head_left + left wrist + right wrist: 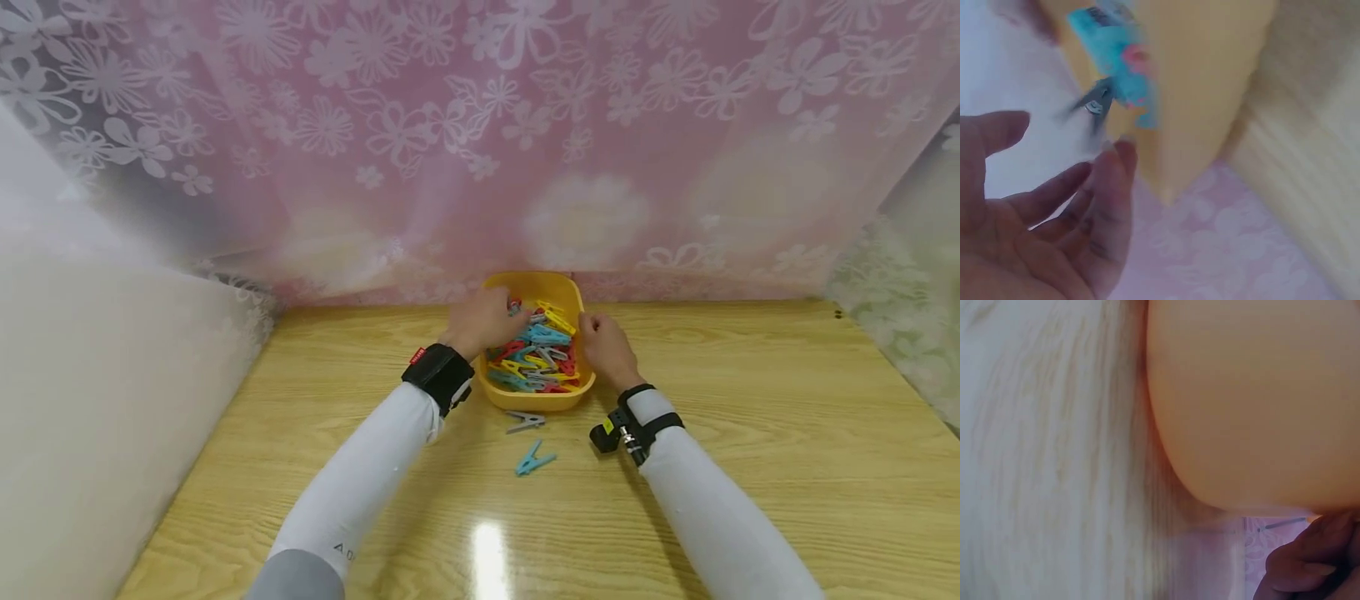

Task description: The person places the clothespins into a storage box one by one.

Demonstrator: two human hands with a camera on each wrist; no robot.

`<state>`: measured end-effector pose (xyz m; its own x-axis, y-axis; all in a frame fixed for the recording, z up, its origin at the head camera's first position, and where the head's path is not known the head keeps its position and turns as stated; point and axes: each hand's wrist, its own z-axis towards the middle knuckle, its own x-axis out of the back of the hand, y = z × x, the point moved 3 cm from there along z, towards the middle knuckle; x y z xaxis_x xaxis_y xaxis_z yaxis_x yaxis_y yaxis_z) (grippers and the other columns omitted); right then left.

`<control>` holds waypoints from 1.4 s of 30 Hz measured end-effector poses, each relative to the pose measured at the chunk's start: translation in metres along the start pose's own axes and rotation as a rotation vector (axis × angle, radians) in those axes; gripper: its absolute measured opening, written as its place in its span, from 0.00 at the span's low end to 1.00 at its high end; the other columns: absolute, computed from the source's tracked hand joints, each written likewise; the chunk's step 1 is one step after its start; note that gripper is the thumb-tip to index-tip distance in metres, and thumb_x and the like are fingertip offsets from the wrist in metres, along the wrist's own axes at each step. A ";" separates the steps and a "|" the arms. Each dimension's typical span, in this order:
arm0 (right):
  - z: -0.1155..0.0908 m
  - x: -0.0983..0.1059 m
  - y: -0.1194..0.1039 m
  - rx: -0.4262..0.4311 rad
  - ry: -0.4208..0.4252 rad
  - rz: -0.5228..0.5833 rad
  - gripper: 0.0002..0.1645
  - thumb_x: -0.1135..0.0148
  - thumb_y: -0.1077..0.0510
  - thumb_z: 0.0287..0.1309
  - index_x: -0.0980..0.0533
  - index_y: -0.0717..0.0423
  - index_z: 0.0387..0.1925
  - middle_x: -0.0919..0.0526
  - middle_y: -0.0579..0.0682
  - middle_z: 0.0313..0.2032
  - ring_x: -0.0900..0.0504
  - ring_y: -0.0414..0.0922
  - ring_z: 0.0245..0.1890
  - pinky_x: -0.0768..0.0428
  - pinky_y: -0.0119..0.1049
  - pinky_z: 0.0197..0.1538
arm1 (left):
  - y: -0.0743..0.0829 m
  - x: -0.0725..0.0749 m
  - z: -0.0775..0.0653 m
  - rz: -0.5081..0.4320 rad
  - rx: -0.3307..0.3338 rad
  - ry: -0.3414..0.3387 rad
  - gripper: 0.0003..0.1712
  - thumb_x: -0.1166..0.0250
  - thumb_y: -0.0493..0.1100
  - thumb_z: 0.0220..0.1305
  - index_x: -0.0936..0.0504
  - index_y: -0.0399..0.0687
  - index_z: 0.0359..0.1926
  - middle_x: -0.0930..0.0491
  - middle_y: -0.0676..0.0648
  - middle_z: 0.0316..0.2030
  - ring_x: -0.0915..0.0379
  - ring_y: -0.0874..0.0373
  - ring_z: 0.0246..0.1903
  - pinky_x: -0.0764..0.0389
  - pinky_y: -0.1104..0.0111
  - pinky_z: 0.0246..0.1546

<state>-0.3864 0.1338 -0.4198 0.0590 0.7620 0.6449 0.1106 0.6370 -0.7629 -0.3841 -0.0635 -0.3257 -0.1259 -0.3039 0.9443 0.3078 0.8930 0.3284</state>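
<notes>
A yellow plastic basket holds many clothespins in blue, yellow, red and grey. My left hand reaches in over its left rim. In the left wrist view the thumb of the left hand stands well apart from the fingers, and nothing is between them. Just beyond those fingertips is a grey clothespin, blurred, beside blue ones. My right hand grips the basket's right rim; its curled fingers show at the basket's edge in the right wrist view.
On the wooden table, in front of the basket, lie a grey clothespin and a light blue clothespin. A pink flowered cloth hangs close behind the basket. Pale cloth hangs at the left side.
</notes>
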 end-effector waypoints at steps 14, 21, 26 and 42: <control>-0.001 0.007 -0.005 -0.012 -0.050 -0.084 0.26 0.65 0.44 0.73 0.32 0.58 0.30 0.33 0.53 0.23 0.32 0.48 0.21 0.37 0.35 0.23 | -0.013 -0.008 -0.002 -0.044 0.004 0.114 0.16 0.43 0.54 0.66 0.22 0.47 0.40 0.24 0.50 0.30 0.29 0.56 0.26 0.31 0.67 0.20; -0.001 0.008 0.000 0.012 -0.079 0.086 0.29 0.66 0.42 0.74 0.29 0.63 0.38 0.34 0.51 0.21 0.34 0.45 0.17 0.34 0.34 0.21 | -0.020 -0.008 -0.020 -0.092 -0.054 0.191 0.10 0.44 0.48 0.67 0.25 0.50 0.31 0.29 0.50 0.23 0.34 0.57 0.19 0.42 0.68 0.17; 0.000 0.007 0.001 -0.008 -0.105 0.154 0.33 0.66 0.40 0.73 0.30 0.66 0.51 0.31 0.55 0.30 0.31 0.44 0.23 0.28 0.32 0.25 | -0.021 -0.012 -0.051 -0.106 -0.157 0.195 0.11 0.42 0.48 0.66 0.25 0.52 0.27 0.29 0.53 0.20 0.35 0.59 0.18 0.41 0.69 0.17; 0.000 0.002 0.005 -0.027 -0.086 0.198 0.28 0.61 0.41 0.73 0.31 0.63 0.42 0.35 0.55 0.28 0.34 0.46 0.20 0.33 0.34 0.23 | 0.003 -0.084 -0.108 0.061 -0.187 -0.133 0.22 0.37 0.64 0.56 0.28 0.57 0.18 0.34 0.58 0.14 0.36 0.64 0.16 0.37 0.68 0.15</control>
<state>-0.3858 0.1381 -0.4221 -0.0023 0.8797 0.4756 0.1320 0.4717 -0.8718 -0.2710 -0.0710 -0.4020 -0.2206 -0.1936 0.9559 0.4868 0.8274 0.2800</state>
